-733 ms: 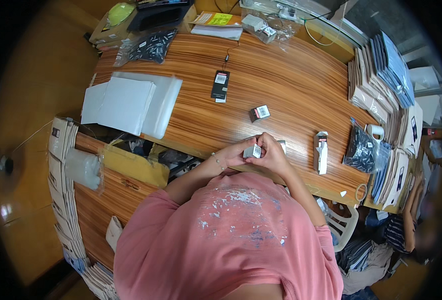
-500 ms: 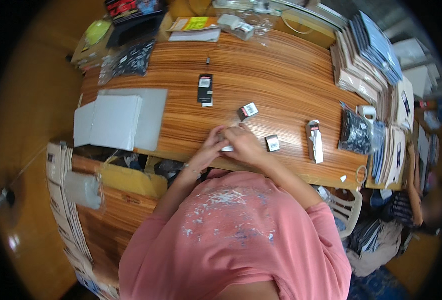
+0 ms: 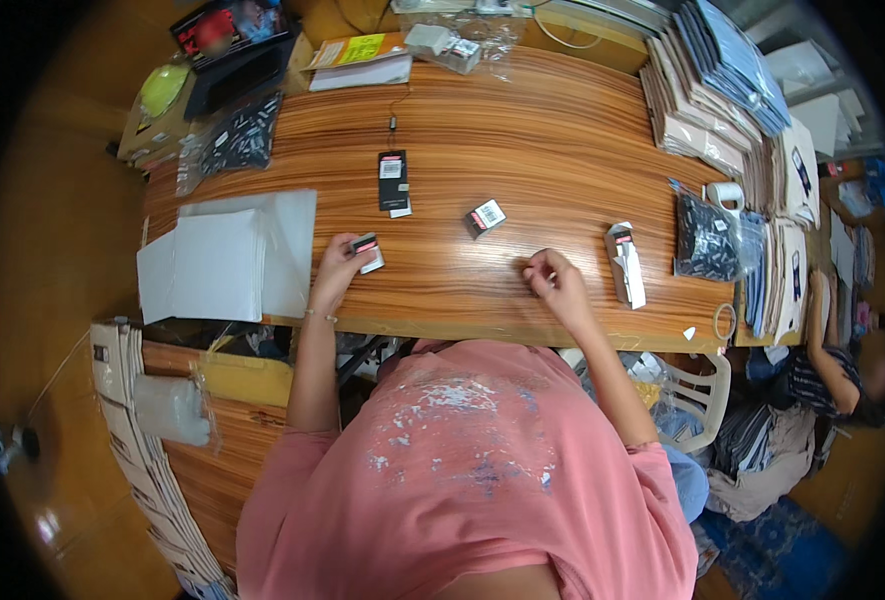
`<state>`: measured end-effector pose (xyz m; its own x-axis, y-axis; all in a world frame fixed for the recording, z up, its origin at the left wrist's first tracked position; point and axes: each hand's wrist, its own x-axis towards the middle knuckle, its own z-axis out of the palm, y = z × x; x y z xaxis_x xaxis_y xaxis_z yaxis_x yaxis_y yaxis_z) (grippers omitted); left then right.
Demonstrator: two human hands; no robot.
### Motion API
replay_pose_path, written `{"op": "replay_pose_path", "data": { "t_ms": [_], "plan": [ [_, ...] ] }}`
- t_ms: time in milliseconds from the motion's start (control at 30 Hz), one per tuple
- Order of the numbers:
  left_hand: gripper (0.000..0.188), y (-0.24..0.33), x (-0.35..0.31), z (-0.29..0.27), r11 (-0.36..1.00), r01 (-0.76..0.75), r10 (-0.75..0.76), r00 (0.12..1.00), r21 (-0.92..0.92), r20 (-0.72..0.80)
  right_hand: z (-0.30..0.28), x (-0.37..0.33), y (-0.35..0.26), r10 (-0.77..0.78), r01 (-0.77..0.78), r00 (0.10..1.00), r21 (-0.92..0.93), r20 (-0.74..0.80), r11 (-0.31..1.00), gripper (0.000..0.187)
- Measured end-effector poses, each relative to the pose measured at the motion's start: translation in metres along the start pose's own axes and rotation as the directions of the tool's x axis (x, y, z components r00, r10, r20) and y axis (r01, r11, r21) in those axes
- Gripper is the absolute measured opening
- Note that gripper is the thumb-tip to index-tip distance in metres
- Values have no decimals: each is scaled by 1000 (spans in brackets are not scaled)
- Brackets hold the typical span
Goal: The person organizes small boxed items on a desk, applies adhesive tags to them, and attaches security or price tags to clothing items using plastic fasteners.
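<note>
From my end, I'm pinching a small stack of tags [image 3: 367, 252] in the left hand [image 3: 335, 270] over the table [image 3: 432, 310], just right of the plastic sheets [image 3: 295, 245]. I'm holding the right hand [image 3: 560, 284] curled between another tag stack [image 3: 485, 218] and a long white bundle [image 3: 629, 275], unable to see whether it's gripping anything.

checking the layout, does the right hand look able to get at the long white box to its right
Probably yes: the long white box is close by, with nothing visible between it and the right hand. Whether that hand already holds something is unclear.
</note>
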<state>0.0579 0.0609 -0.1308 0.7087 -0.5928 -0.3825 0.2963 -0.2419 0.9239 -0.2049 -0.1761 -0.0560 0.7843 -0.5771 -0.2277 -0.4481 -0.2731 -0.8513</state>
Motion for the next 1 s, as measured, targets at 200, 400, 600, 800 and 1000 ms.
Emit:
{"op": "replay_pose_path", "data": {
  "t_ms": [200, 400, 600, 800, 1000],
  "plan": [
    [33, 30, -21, 84, 780, 300, -100, 926, -549, 365, 60, 10, -60, -386, 390, 921, 130, -58, 912, 32],
    [51, 72, -50, 132, 721, 342, 47, 843, -602, 535, 54, 13, -42, -159, 186, 981, 308, -111, 933, 28],
    [41, 66, -40, 136, 937, 22, 183, 819, -348, 544, 47, 3, -39, -45, 58, 998, 586, -36, 808, 20],
    [38, 67, -34, 139, 984, 76, 51, 754, -163, 655, 17, 0, -28, 25, -183, 964, 593, 265, 784, 21],
    [38, 68, -21, 134, 999, 33, -1, 717, -32, 697, -1, -8, -18, 109, -276, 939, 526, 326, 804, 23]
  ]
}}
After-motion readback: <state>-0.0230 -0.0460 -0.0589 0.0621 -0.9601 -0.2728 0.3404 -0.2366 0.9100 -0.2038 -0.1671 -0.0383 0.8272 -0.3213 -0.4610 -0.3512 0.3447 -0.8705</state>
